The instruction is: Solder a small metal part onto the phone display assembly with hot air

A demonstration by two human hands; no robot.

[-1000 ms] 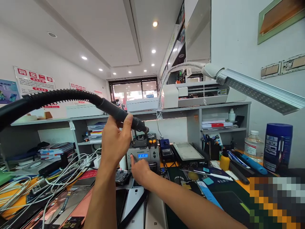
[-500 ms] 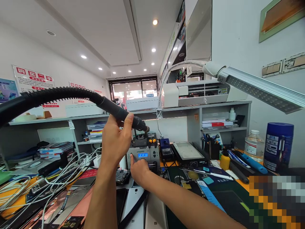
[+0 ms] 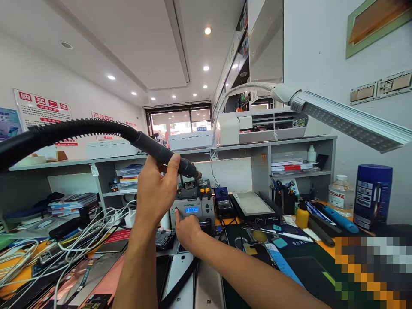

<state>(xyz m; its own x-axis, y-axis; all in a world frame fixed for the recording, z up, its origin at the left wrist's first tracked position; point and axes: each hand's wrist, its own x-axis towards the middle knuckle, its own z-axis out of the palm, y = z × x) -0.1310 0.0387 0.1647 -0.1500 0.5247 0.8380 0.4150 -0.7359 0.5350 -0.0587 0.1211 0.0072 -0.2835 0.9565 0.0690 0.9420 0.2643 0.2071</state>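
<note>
My left hand (image 3: pixel 156 189) is wrapped round the black handle of a hot-air gun (image 3: pixel 154 148), raised at the middle of the view. Its metal nozzle points right, above a grey station (image 3: pixel 199 204) with a lit blue display (image 3: pixel 192 210). A thick black hose runs from the handle to the left edge. My right hand (image 3: pixel 188 227) is at the station's front, one finger extended against the panel left of the display and the other fingers curled, with nothing seen in them. Below the hands lie a white phone (image 3: pixel 182 274) and a gold phone (image 3: pixel 208 283).
Tangled white cables (image 3: pixel 93 231) and phone parts cover the left side. Right of the station are a flat heating plate (image 3: pixel 252 203), a dark mat (image 3: pixel 309 266), a clear bottle (image 3: pixel 341 195) and a blue canister (image 3: pixel 373 197). A lamp (image 3: pixel 354 120) hangs over the right.
The number on the display has risen from about 372 to about 377. The view has shifted slightly. Both hands keep their places at the handle and the panel.
</note>
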